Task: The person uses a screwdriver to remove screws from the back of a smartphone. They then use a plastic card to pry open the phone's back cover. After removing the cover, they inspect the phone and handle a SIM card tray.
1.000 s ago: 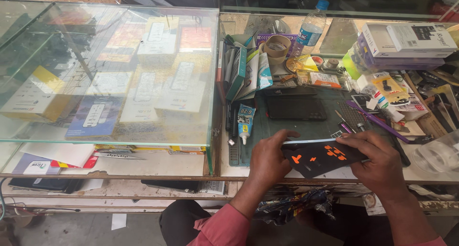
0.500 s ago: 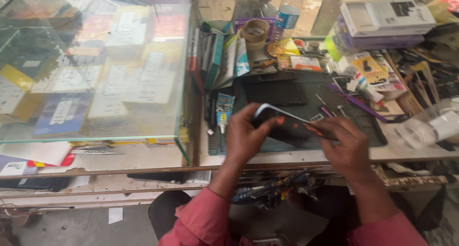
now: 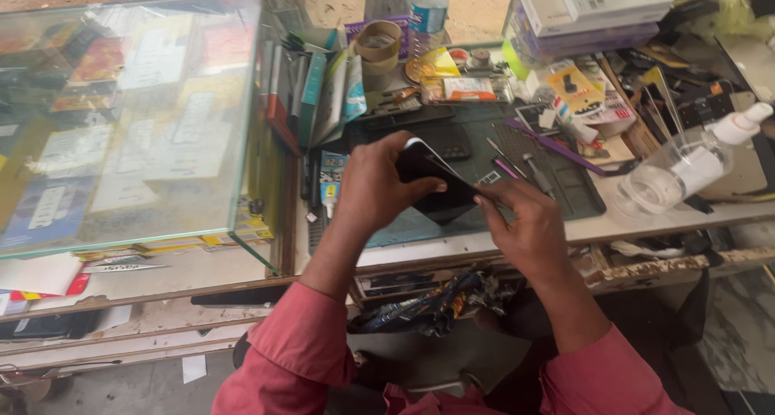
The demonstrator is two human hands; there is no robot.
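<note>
phone [image 3: 440, 185] half hidden behind left hand [image 3: 375, 185]

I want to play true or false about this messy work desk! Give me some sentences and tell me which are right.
1. Both hands hold the dark phone. True.
2. The left hand is empty. False: it grips the phone's left side.
3. A clear spray bottle lies on the right of the bench. True.
4. The person wears blue sleeves. False: the sleeves are pinkish red.
5. A glass display case stands to the left. True.
6. The right hand rests on a stack of boxes. False: it meets the phone's lower edge.
</note>
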